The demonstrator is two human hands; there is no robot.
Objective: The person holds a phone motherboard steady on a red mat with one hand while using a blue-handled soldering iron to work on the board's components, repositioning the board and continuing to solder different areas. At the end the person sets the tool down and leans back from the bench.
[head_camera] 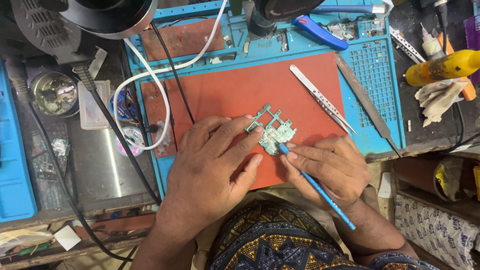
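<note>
— Left hand (210, 165)?
— Fingertips (258, 129) pinched on the edge of a small green circuit board (274, 134), pressed flat on the red mat (235, 90).

— Right hand (330, 167)?
— Closed pen-style around a thin blue tool (320, 190), tip touching the board's lower edge.

— Around them?
— Steel tweezers (322, 98) just right of the board, a white cable (150, 75) looping left, a yellow bottle (442, 67) far right.

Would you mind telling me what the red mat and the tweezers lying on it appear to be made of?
The red mat looks like matte rubber or silicone: dull, flat, with worn pale patches. The tweezers look like bare metal, probably steel: silvery, thin, catching light along their length.
</note>
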